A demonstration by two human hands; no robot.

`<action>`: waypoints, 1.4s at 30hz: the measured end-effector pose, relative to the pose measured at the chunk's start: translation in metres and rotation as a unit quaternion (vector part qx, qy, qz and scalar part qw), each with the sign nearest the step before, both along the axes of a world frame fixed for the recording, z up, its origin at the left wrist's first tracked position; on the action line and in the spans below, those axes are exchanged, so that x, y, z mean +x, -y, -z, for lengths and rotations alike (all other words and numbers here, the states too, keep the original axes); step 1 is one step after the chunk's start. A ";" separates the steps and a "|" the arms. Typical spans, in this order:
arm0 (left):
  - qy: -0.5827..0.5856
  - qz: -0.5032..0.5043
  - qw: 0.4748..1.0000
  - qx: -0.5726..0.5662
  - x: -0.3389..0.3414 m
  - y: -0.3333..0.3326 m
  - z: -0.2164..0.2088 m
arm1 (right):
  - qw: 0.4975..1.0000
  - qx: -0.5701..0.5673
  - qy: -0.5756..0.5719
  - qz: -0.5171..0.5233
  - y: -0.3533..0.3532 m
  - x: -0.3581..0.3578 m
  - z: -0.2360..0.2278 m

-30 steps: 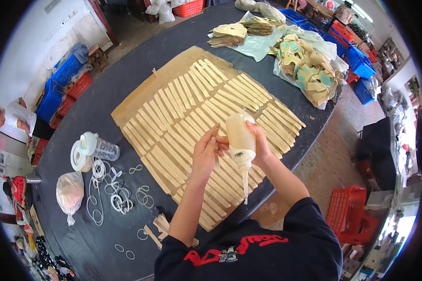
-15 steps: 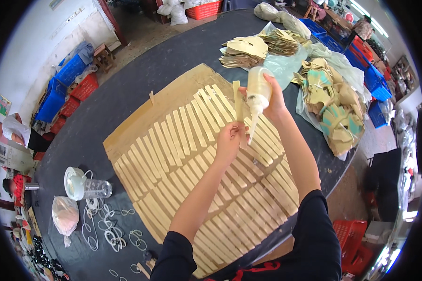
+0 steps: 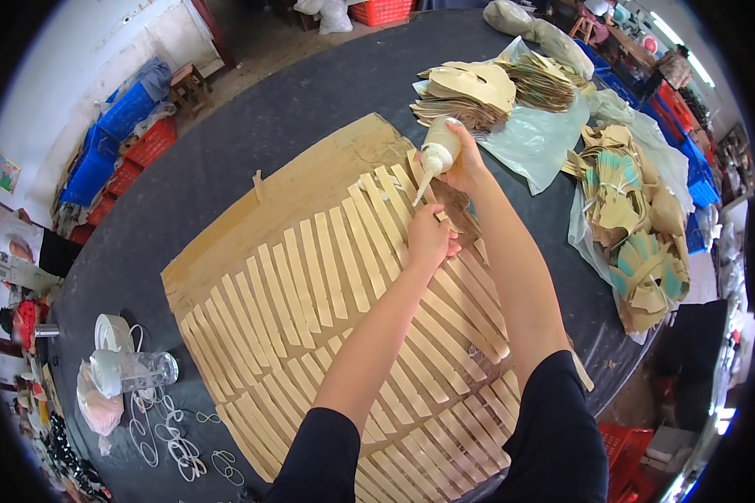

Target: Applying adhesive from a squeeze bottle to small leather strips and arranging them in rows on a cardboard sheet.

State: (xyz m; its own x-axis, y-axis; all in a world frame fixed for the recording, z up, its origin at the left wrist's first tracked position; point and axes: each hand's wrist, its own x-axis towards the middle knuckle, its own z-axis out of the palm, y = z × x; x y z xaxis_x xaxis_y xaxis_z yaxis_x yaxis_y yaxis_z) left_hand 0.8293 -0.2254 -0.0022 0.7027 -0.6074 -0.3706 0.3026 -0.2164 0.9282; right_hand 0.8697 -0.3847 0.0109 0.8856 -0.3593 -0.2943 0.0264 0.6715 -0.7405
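Observation:
My right hand (image 3: 466, 165) grips a pale squeeze bottle (image 3: 436, 156), tilted with its nozzle pointing down at the far end of the strips. My left hand (image 3: 428, 237) presses its fingers on a tan paper strip (image 3: 445, 220) just below the nozzle. Several tan paper strips (image 3: 327, 277) lie in rows on a brown cardboard sheet (image 3: 285, 197) spread over the dark round table (image 3: 226, 151). Both forearms reach forward from the lower edge.
Stacks of tan cut-out paper shapes (image 3: 470, 88) and a clear plastic sheet (image 3: 537, 134) lie at the far side. More cut-outs (image 3: 637, 226) are heaped at the right. A clear cup (image 3: 134, 369), white rings (image 3: 168, 427) and a bag (image 3: 96, 407) sit at the left. Blue and red crates (image 3: 117, 134) stand beyond the table.
Both hands have moved further forward along the strips toward the far end of the cardboard sheet. The bottle stays tilted down in my right hand and my left hand follows beneath it.

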 end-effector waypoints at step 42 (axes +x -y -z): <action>0.110 -0.060 0.980 -0.154 -0.459 -0.532 -0.068 | 0.710 0.100 -0.429 0.549 -0.535 -0.770 0.349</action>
